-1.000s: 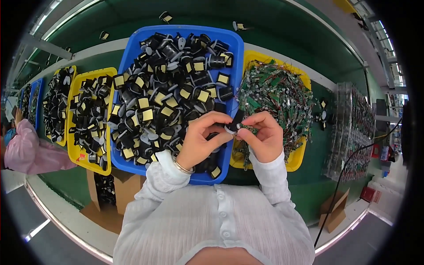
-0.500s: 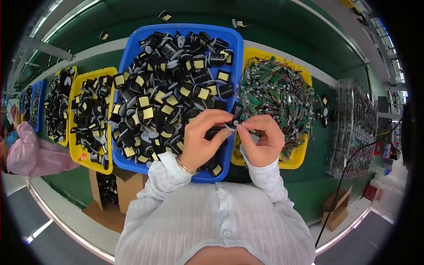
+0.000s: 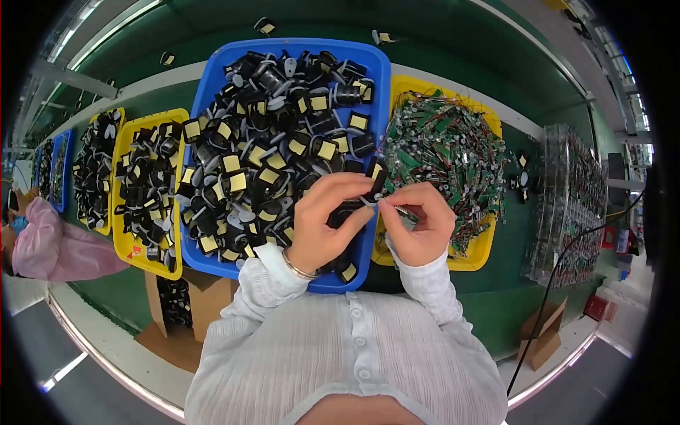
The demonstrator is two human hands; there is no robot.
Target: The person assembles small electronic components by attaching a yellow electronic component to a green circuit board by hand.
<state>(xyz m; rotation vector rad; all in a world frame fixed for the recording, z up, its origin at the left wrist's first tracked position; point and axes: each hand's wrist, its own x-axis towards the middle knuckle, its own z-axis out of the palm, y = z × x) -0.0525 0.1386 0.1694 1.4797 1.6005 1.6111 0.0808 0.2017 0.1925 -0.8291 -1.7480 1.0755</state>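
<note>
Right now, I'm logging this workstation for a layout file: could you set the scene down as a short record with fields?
Left hand: pinching a black part
Right hand: close against that part's lower end; exact grip unclear
Blue tray: heaped with black pieces, many bearing pale yellow patches
Right yellow tray: piled with green circuit boards and wires
Far left: another person's pink garment

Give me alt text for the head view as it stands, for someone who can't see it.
A person's left hand holds a black part, with the right hand at its lower end. Behind them, a blue tray is heaped with similar pieces; right of it, a yellow tray holds green boards.
</note>
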